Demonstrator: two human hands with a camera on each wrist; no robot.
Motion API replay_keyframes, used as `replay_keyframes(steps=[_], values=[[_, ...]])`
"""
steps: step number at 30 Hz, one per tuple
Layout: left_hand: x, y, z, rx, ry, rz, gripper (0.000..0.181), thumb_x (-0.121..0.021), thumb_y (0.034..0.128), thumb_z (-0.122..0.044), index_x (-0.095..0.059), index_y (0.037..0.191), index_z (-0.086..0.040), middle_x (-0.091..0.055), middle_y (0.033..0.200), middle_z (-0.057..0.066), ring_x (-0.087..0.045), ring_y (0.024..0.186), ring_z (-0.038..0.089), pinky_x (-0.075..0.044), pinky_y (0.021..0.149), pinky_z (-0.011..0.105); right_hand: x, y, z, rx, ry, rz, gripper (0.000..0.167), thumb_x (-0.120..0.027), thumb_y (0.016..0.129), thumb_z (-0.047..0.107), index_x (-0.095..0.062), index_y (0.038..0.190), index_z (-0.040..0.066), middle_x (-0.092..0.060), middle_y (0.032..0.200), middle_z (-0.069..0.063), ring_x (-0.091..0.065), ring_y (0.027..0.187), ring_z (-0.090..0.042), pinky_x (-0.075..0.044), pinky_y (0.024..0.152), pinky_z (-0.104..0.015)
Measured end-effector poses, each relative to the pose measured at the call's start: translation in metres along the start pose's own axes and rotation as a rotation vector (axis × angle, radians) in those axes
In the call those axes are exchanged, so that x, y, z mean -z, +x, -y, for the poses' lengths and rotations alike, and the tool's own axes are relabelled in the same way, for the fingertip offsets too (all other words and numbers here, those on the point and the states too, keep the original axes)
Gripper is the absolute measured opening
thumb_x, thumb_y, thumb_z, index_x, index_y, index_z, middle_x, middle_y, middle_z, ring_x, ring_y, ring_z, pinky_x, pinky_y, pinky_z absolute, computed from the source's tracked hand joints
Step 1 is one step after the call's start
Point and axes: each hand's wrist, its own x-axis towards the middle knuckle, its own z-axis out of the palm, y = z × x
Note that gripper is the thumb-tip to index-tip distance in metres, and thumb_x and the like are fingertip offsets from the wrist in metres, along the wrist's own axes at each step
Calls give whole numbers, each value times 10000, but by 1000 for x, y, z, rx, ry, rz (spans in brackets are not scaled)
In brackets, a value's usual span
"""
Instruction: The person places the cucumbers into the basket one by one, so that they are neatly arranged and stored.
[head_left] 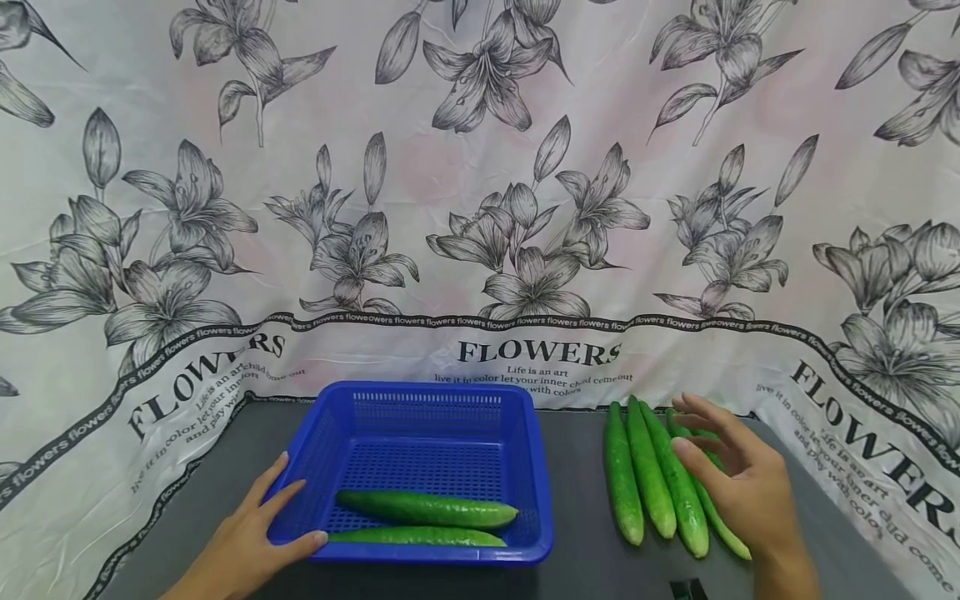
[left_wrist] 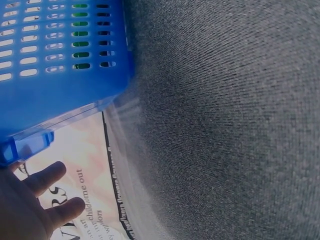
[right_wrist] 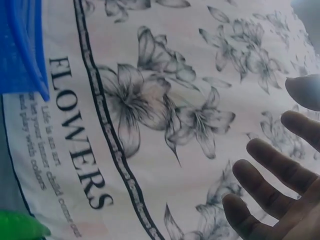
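The blue basket [head_left: 539, 475] is rectangular, perforated and open-topped, and stands upright; the left hand [head_left: 251, 533] touches its left rim. Inside, two green cucumbers [head_left: 427, 509] lie crosswise toward the near wall. Right of the basket and apart from it, at least four loose cucumbers [head_left: 651, 475] lie lengthwise, pale at their near ends, partly hidden by the right hand [head_left: 738, 483].

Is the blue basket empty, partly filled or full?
Partly filled: in the head view, two cucumbers lie along the near side of the blue basket, with bare mesh showing behind them.
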Motion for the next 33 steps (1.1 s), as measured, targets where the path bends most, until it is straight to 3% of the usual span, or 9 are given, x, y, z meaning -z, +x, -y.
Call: replay_keyframes(steps=[5,14,20,26,30,33], values=[[1,1,-1,-9,7,-8,785,-674,846,-537,-497,1393,-2,-108,1580,110,-452,1146,574,-414,766,695,16,-3,-9,-72,-81,-66,610,-589,823,-230,-463,1394,-56,-554,1324,-43,-538,1125,-111,-432,883,-193],[1,3,-1,15,7,25,804,-659,847,-565,-490,1402,-8,-93,1583,106,-420,1178,580,-408,780,695,40,-12,-38,-291,-200,-186,569,-633,899,-65,-475,1430,63,-554,1261,102,-519,1080,-44,-412,826,-114],[1,3,-1,6,11,25,789,-661,853,-549,-489,1403,-10,-96,1582,116,-421,1178,579,-413,778,690,53,-19,-64,-429,-216,-181,590,-644,938,80,-429,1477,183,-522,1262,133,-484,1056,34,-401,793,-86],[1,1,0,-2,20,4,778,-669,850,-538,-500,1393,-8,-111,1577,116,-443,1158,573,-420,774,685,60,-23,-81,-521,-207,-185,600,-642,949,151,-402,1492,236,-507,1228,172,-486,1004,50,-400,743,-88],[0,1,1,-5,11,1,781,-675,846,-535,-500,1390,-2,-116,1576,121,-429,1174,574,-415,785,690,64,-28,-91,-606,-222,-175,628,-657,943,216,-375,1503,262,-506,1239,138,-472,962,73,-414,708,-101],[0,1,1,0,11,10,783,-671,849,-536,-495,1394,-3,-110,1577,120,-428,1173,575,-415,783,690,66,-35,-101,-692,-239,-146,660,-652,942,294,-332,1519,282,-495,1312,21,-453,963,64,-410,698,-130]])
